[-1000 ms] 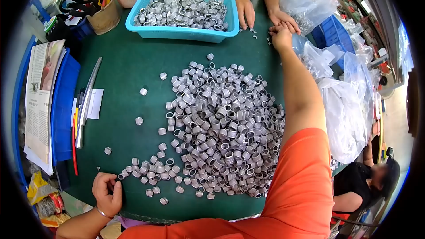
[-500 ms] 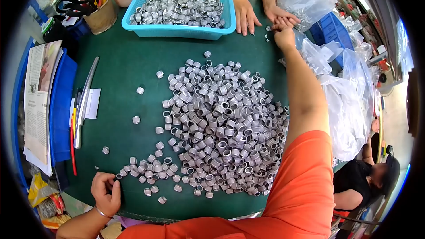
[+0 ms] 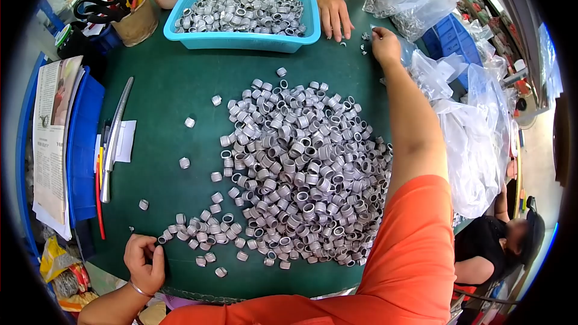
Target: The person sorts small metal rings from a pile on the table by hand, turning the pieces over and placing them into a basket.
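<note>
My left hand (image 3: 144, 263) rests on the table's near left edge, fingers curled in, with nothing visible in them. Beside it, a loose group of small silver-grey metal rings (image 3: 205, 232) trails off a large heap of the same rings (image 3: 307, 174). Reaching across past the heap, my right hand (image 3: 386, 47) is closed in a pinch at the far right. A small pale bit shows at its fingertips, too small to name. Tiny metal pieces (image 3: 364, 37) lie just left of it on the green table (image 3: 156, 84).
A blue basket (image 3: 241, 42) of rings stands at the back. Across the table are another person's hands (image 3: 334, 12). Clear plastic bags (image 3: 472, 144) crowd the right side. At left are a tapered metal rod (image 3: 117, 138), a newspaper (image 3: 51, 138) and a tool pot (image 3: 137, 23).
The other person's hand that was at my right fingertips has drawn back up toward the bag. My right hand has opened no visible gap; my left hand stays put.
</note>
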Demonstrator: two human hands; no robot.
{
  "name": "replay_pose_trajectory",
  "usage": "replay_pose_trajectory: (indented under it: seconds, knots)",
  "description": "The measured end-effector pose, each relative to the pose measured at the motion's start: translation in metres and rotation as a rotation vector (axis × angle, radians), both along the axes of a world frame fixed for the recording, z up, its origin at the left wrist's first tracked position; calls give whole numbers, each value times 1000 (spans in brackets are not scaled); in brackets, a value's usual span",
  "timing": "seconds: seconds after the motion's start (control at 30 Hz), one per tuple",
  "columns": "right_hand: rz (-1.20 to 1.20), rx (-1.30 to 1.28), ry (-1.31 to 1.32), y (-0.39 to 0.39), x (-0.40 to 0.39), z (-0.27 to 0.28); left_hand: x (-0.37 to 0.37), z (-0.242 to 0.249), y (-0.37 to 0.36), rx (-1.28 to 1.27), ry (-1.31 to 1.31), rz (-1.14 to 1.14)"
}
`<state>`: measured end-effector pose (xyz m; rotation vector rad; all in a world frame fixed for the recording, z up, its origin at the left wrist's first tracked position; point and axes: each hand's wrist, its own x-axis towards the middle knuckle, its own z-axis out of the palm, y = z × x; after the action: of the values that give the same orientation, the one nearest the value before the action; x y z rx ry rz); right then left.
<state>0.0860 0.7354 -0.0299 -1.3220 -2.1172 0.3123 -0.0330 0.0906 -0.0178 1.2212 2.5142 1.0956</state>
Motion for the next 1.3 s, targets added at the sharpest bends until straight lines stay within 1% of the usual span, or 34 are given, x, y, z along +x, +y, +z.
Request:
replay_pose_trajectory:
  seconds: [0.03,0.1,0.13,0.17,0.23,0.27,0.33,0.43,0.47,0.5,0.57,0.6,0.67,0.7,0.77,0.83,0.93,1.0,1.03,1.1,1.17,1.23,1.3]
  knots:
    - [1,1,2,2,-4,-2,0,0,0,4,-3,0]
    - [-64,63,-93,6,-16,-9,0,1,0,4,-2,4]
    - [-71,45,-152,6,-20,-8,1,1,0,4,0,5]
    - [-67,44,-150,7,-22,-5,0,1,1,3,2,5]
    - [-4,-111,-217,10,-23,-3,0,1,0,10,3,3]
    - [1,-112,-221,10,-24,-5,0,0,1,19,-1,-2]
    - [-15,0,-81,11,-22,-7,0,0,0,18,-9,-3]
    - [-48,25,-49,18,-13,-3,-1,0,1,21,-5,-6]
    - [-73,-17,-27,20,-9,0,-1,0,1,20,9,-12]
    - [-78,-120,19,27,-4,0,0,1,1,18,2,-11]
    - [-61,-166,48,51,3,-14,0,1,2,20,2,-10]
    - [-64,-165,47,40,4,-5,-1,1,2,21,0,-13]
    - [173,-544,11,-1,0,24,-1,1,1,17,0,-14]
    - [178,-542,11,-4,1,23,-1,2,1,19,1,-10]
    - [373,-550,-156,-6,3,21,0,3,2,18,14,-13]
    - [365,-551,-134,-7,3,19,0,2,2,20,8,-13]
    - [324,-515,-177,1,1,19,-1,3,2,20,10,-17]
    - [271,-479,-54,0,-1,23,-1,3,1,16,14,-21]
    - [272,-477,-53,-3,-2,24,-1,2,1,15,9,-19]
    - [376,-541,98,-14,-6,25,0,2,1,14,4,-19]
    - [380,-552,64,-21,-11,25,0,3,2,6,-5,-11]
    - [396,-564,-29,-24,-17,24,-1,2,1,12,-3,-13]
    - [384,-566,-33,-28,-22,23,-1,1,1,18,-6,-11]
